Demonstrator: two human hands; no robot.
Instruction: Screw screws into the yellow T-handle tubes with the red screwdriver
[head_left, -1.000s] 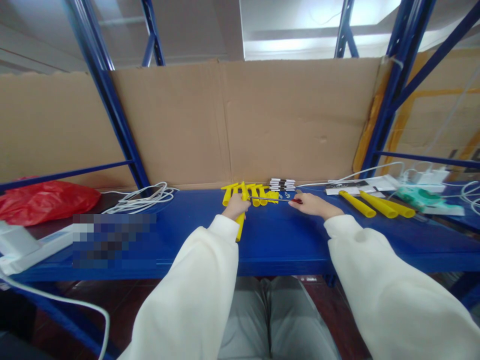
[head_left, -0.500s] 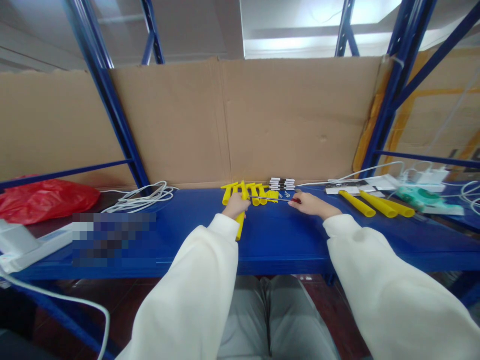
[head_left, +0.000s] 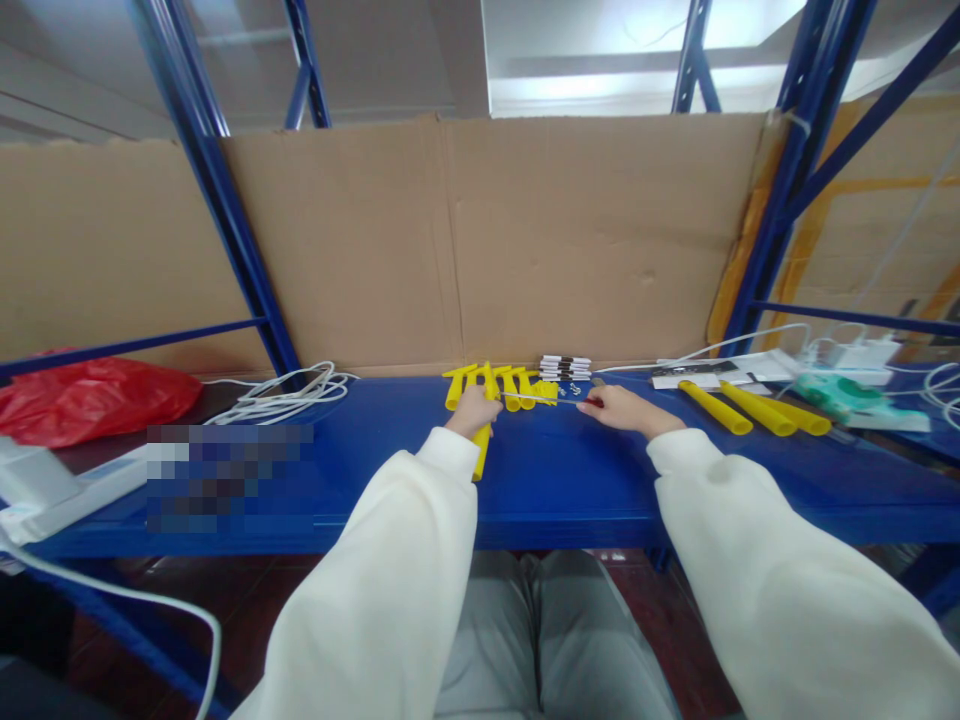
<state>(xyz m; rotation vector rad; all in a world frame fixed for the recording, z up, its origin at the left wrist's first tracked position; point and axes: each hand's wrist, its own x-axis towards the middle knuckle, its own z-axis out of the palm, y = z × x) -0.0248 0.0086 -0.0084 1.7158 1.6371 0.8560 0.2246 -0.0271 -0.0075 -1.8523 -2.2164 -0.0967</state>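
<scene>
Head view: at the left sit one red bag (head_left: 97, 400) and one coil of white cable (head_left: 300, 402). Two yellow pieces (head_left: 454, 388) lie mid-bench (head_left: 562, 480), far side. Just nearer, the left hand (head_left: 472, 411) is closed around one yellow handle (head_left: 481, 458). One thin metal rod (head_left: 551, 400) spans rightward from it; tip contact is unclear. Beyond the rod are at least two more yellow pieces (head_left: 527, 390) and one black-and-white stack (head_left: 565, 369). The right hand (head_left: 616, 408) pinches the rod's red end. Three yellow tubes (head_left: 757, 410) lie at right.
</scene>
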